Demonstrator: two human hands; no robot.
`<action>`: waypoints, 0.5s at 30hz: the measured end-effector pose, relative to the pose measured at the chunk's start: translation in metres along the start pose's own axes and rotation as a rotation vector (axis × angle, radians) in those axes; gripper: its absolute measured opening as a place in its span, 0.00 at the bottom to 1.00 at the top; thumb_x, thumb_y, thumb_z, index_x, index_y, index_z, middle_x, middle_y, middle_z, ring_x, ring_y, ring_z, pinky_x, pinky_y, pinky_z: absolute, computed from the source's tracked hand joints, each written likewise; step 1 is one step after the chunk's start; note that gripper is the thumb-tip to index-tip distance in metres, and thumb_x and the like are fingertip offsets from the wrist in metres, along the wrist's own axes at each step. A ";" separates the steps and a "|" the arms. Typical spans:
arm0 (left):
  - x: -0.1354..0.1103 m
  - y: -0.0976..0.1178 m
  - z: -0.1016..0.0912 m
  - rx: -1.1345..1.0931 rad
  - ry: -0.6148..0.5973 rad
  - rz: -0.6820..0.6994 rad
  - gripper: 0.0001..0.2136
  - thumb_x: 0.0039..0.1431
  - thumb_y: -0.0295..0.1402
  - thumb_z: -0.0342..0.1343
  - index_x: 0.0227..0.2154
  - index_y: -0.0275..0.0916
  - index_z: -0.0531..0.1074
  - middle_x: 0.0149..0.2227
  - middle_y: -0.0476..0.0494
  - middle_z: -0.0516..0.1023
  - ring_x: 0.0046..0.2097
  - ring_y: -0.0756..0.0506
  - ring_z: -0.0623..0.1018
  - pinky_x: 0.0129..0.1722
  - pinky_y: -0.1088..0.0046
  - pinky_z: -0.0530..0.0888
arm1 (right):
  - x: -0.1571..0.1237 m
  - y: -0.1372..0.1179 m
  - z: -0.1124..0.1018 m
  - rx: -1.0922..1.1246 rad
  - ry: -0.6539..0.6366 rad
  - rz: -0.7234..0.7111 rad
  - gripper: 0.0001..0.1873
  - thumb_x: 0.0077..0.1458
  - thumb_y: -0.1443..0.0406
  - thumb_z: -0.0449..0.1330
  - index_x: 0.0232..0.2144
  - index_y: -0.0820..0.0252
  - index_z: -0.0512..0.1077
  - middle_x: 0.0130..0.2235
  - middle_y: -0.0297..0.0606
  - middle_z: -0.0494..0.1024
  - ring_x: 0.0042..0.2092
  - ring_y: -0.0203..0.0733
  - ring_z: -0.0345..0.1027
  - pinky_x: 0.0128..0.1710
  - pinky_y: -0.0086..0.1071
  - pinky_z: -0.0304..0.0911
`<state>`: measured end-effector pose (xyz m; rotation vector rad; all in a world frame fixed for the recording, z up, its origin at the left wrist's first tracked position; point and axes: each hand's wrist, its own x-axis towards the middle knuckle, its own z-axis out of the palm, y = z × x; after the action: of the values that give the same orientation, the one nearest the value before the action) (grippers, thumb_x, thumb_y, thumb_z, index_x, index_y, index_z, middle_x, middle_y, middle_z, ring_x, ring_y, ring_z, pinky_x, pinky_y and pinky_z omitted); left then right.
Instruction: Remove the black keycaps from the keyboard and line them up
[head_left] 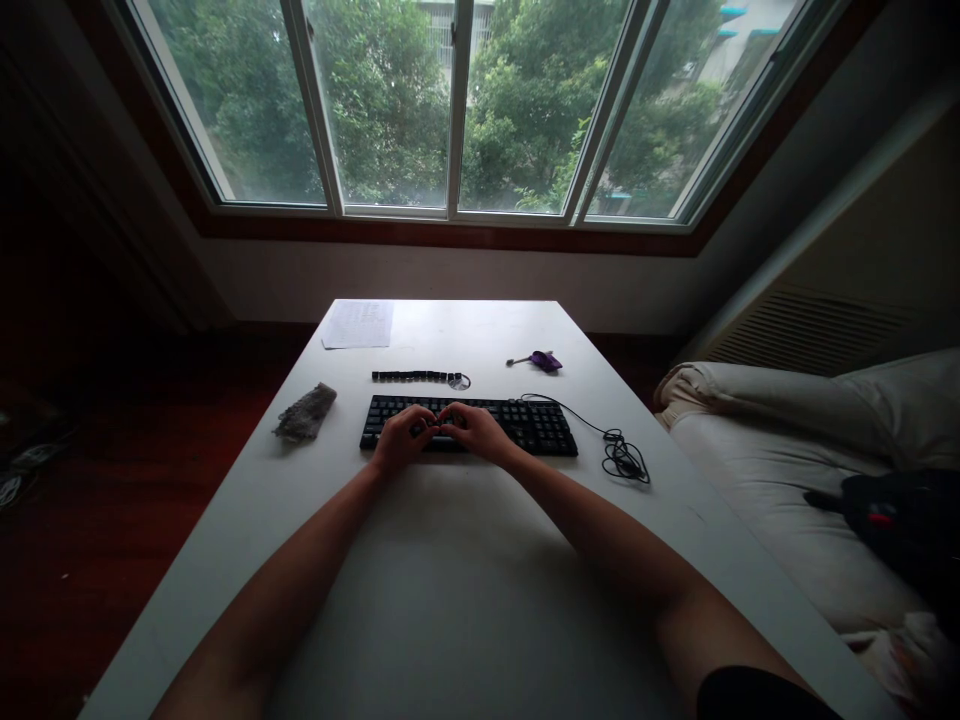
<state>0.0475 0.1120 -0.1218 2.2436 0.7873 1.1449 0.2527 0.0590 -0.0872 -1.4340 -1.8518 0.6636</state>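
Note:
A black keyboard [540, 425] lies across the middle of the white table [450, 600]. My left hand [401, 437] and my right hand [474, 430] rest on its left half, fingertips curled together and nearly touching each other over the keys. Whatever they pinch is too small to make out. A row of loose black keycaps [415, 376] lies just beyond the keyboard, with a small round thing [458, 382] at its right end. The keyboard's black cable [621, 455] coils to the right.
A grey fluffy cloth [305, 413] lies left of the keyboard. A sheet of paper [358, 324] sits at the far left corner, a purple tool [541, 360] at the far right. A bed with pale bedding [780, 440] and a dark bag [900, 520] stands right of the table.

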 end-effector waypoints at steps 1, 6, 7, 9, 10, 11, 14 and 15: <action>0.000 0.000 0.000 -0.003 -0.001 0.007 0.05 0.61 0.35 0.60 0.39 0.42 0.74 0.37 0.46 0.78 0.35 0.48 0.78 0.38 0.71 0.75 | 0.001 0.000 0.001 -0.006 0.008 -0.007 0.12 0.56 0.56 0.63 0.40 0.54 0.78 0.23 0.28 0.69 0.26 0.34 0.60 0.29 0.28 0.53; 0.000 0.001 -0.001 0.000 -0.006 0.013 0.05 0.62 0.36 0.59 0.38 0.41 0.74 0.37 0.46 0.78 0.35 0.48 0.78 0.38 0.71 0.75 | 0.004 0.005 0.004 -0.040 0.025 -0.029 0.12 0.55 0.57 0.65 0.39 0.54 0.79 0.22 0.28 0.70 0.26 0.34 0.60 0.28 0.27 0.52; 0.000 0.001 -0.001 0.003 -0.008 0.013 0.05 0.62 0.36 0.59 0.38 0.41 0.74 0.37 0.46 0.78 0.35 0.48 0.78 0.38 0.71 0.75 | 0.004 0.006 0.004 -0.047 0.024 -0.033 0.12 0.55 0.56 0.65 0.39 0.54 0.79 0.22 0.28 0.70 0.26 0.34 0.60 0.28 0.27 0.52; 0.000 0.001 0.000 0.010 -0.008 0.010 0.05 0.62 0.36 0.59 0.38 0.42 0.74 0.37 0.46 0.78 0.35 0.48 0.78 0.38 0.71 0.75 | 0.004 0.008 0.004 -0.068 0.019 -0.041 0.11 0.55 0.56 0.65 0.39 0.54 0.79 0.23 0.28 0.70 0.26 0.34 0.60 0.28 0.27 0.51; 0.000 0.001 0.000 0.017 -0.006 0.007 0.05 0.62 0.36 0.59 0.38 0.42 0.74 0.37 0.46 0.78 0.35 0.48 0.78 0.38 0.71 0.75 | 0.004 0.008 0.004 -0.083 0.017 -0.043 0.11 0.55 0.57 0.65 0.38 0.54 0.79 0.23 0.28 0.70 0.26 0.34 0.61 0.28 0.27 0.52; 0.000 0.001 -0.001 0.026 -0.003 0.003 0.06 0.62 0.36 0.59 0.38 0.42 0.74 0.37 0.46 0.78 0.35 0.48 0.78 0.39 0.71 0.74 | 0.004 0.007 0.003 -0.103 0.015 -0.045 0.11 0.55 0.57 0.65 0.38 0.54 0.79 0.24 0.29 0.71 0.26 0.34 0.61 0.29 0.27 0.52; -0.001 0.002 -0.002 0.066 0.003 -0.015 0.06 0.63 0.37 0.57 0.39 0.42 0.74 0.38 0.46 0.78 0.35 0.48 0.77 0.39 0.71 0.74 | 0.008 0.006 -0.005 -0.195 0.028 -0.056 0.10 0.56 0.58 0.64 0.40 0.54 0.78 0.26 0.30 0.74 0.28 0.35 0.64 0.30 0.28 0.52; -0.001 0.003 -0.002 0.079 0.002 -0.018 0.06 0.64 0.37 0.56 0.39 0.42 0.73 0.39 0.46 0.78 0.36 0.48 0.77 0.39 0.71 0.74 | 0.012 0.007 -0.009 -0.235 0.043 -0.061 0.10 0.56 0.58 0.64 0.40 0.54 0.78 0.28 0.31 0.75 0.29 0.35 0.64 0.30 0.28 0.53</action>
<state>0.0463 0.1094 -0.1192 2.2949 0.8660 1.1260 0.2621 0.0719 -0.0842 -1.5185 -1.9827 0.3916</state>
